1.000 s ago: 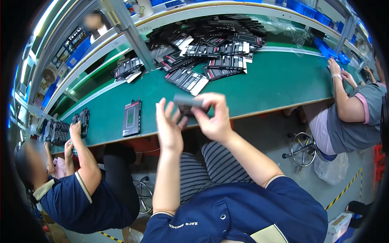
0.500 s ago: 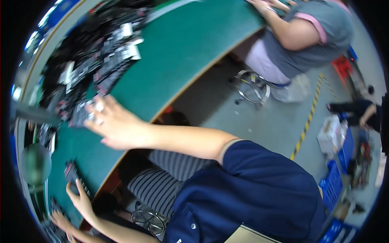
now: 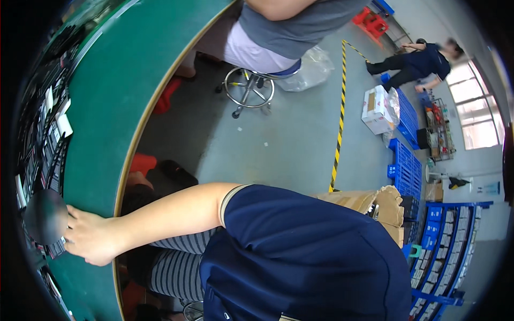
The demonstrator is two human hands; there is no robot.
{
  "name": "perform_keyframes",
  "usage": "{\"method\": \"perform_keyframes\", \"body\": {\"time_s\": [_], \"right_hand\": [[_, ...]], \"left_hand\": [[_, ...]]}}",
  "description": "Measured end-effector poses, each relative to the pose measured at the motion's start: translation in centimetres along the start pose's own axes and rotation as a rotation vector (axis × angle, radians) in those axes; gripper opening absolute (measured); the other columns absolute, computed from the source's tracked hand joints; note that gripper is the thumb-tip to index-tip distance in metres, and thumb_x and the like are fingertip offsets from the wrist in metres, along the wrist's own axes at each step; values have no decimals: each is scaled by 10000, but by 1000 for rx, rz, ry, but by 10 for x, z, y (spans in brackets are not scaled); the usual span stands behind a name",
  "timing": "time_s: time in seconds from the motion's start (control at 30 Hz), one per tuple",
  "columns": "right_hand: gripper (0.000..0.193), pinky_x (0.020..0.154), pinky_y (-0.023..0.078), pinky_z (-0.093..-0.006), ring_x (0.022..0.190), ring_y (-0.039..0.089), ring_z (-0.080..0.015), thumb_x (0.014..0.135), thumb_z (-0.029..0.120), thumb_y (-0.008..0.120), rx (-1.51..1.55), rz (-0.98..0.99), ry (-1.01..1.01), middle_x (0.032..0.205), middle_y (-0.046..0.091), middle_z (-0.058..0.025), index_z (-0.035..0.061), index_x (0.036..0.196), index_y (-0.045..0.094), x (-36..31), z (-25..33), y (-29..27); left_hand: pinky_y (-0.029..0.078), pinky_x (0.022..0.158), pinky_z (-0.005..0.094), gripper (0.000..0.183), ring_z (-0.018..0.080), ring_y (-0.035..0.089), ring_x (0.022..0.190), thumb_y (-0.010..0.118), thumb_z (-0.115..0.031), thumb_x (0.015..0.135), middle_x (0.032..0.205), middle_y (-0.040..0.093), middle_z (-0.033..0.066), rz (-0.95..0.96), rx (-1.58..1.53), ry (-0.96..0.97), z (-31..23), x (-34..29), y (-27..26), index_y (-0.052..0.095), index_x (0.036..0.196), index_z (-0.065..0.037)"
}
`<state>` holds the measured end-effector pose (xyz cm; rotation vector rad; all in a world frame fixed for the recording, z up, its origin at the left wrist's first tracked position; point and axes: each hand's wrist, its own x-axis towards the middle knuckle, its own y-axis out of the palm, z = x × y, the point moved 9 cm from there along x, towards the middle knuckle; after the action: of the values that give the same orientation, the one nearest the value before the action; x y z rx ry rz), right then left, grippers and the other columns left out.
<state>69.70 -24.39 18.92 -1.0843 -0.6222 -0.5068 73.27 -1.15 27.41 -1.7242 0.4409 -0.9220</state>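
My right hand (image 3: 92, 235) reaches across the green table (image 3: 101, 144) at the left side of the view, its arm coming out of a navy sleeve. The hand lies low over the tabletop, back upward, with the fingers pointing away from me. A round blurred patch hides the fingertips, so I cannot make out whether they grip anything. Just beside the fingers is a dark, flat part (image 3: 55, 249), mostly covered. Beyond it stretches a pile of black parts with white pieces (image 3: 52, 136) among them. My left hand is out of view.
A person (image 3: 300, 27) in grey sits on a wheeled stool (image 3: 249, 91) along the table edge. Another person (image 3: 409, 64) in dark clothes is farther off. A torn cardboard box (image 3: 391, 211), blue pallets (image 3: 407, 166) and a blue rack (image 3: 447, 241) stand to the right.
The view has swung right, bringing in the rack and windows. The pile and my right hand now sit nearer the left rim. The hands at the lower left have gone out of view.
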Motion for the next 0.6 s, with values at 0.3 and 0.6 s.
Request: {"method": "perform_keyframes", "body": {"time_s": [0.3, 0.6], "right_hand": [[496, 1127, 269, -624, 1369, 352, -495, 796, 391, 668, 9, 28, 1, 1378, 513, -278, 14, 1116, 707, -5, -2, -5], [528, 1138, 245, -627, 1361, 381, -451, 831, 416, 641, -25, 30, 45, 1421, 494, -251, 51, 1211, 673, -9, -6, -3]], "left_hand": [[316, 1157, 475, 713, 349, 399, 1370, 559, -556, 932, 1474, 389, 254, 270, 29, -478, 24, -165, 213, 393, 1451, -96], [319, 1145, 471, 797, 438, 319, 1421, 558, -503, 970, 1549, 272, 308, 252, -135, -637, -12, -241, 258, 265, 1543, -32]]}}
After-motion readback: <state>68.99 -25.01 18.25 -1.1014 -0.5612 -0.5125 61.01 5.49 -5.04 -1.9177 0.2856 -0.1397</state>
